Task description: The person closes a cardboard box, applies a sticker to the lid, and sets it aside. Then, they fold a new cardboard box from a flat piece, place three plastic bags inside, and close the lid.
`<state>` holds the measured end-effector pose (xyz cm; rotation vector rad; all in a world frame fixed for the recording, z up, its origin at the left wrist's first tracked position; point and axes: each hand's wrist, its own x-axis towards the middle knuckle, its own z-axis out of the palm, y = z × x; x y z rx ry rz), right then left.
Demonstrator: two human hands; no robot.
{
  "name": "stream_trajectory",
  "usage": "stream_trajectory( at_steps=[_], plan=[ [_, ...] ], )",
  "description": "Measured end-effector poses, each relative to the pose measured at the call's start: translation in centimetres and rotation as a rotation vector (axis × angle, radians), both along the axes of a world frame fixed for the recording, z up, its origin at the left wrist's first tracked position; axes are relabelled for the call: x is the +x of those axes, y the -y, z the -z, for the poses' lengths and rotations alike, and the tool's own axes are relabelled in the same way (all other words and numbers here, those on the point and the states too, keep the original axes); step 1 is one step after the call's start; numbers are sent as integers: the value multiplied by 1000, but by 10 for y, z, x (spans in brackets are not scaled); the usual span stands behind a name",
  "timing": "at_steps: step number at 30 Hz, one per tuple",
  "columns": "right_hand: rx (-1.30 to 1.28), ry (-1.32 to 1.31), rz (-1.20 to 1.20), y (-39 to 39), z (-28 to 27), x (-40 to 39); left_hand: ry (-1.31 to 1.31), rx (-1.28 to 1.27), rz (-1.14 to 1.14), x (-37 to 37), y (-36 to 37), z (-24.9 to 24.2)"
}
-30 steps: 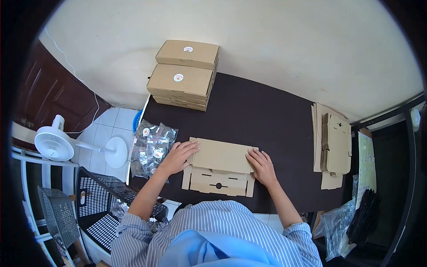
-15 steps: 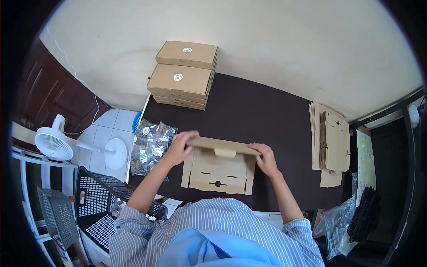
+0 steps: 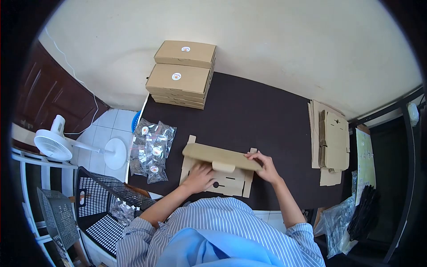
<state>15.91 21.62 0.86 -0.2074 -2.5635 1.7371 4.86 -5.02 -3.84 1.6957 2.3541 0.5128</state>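
A partly folded brown cardboard box (image 3: 236, 182) lies at the table's near edge, with slots and a round hole in its flat panel. Its far part stands raised as a tilted flap (image 3: 202, 152) with a paler tab (image 3: 223, 167). My right hand (image 3: 263, 167) pinches the flap's right end between thumb and fingers. Under the flap's left half, my left hand (image 3: 199, 179) rests on the flat panel, fingers stretched and apart; the flap hides some fingertips.
Closed stickered boxes (image 3: 178, 80) are stacked at the back left. Clear packets of dark coils (image 3: 153, 149) lie left of my work. Flat cardboard blanks (image 3: 334, 140) are piled at right. A white fan (image 3: 53, 144) and black crates (image 3: 100, 213) stand left of the table.
My left hand has let go of the flap's left end and moved inward and nearer, beneath the flap. The flap has tipped further toward me; my right hand still holds its right end.
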Motion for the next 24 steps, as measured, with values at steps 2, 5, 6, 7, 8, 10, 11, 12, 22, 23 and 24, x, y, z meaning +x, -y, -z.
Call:
stream_trajectory(
  at_steps=[2, 5, 6, 7, 8, 10, 11, 12, 22, 23, 24],
  plan=[
    [195, 2, -62, 8, -5, 5, 37, 166, 206, -2, 2, -10],
    [320, 33, -152, 9, 2, 13, -25, 435, 329, 1, -3, -61],
    [367, 38, -199, 10, 4, 13, -65, 359, 245, 3, -2, -65],
    [366, 36, -198, 11, 5, 14, -105, 284, 163, 3, -2, -70],
    [455, 33, -241, 14, 6, 16, -104, 282, 165, 0, -4, -74],
    [543, 33, -285, 17, 6, 17, 5, 1, 48, -11, -12, -86],
    [626, 53, -302, 19, 4, 17, 7, 0, 47, -13, -11, -79],
    [710, 72, -318, 20, 4, 17, 66, -38, -9, -17, -10, -64],
    [505, -69, -211, 5, 5, 4, 764, -95, -200, -62, -4, -52],
    [508, -68, -212, -1, 12, 0, 774, 109, -240, -74, -1, -58],
    [199, 23, -50, -6, 16, -4, 780, 310, -281, -85, 4, -65]
  ],
)
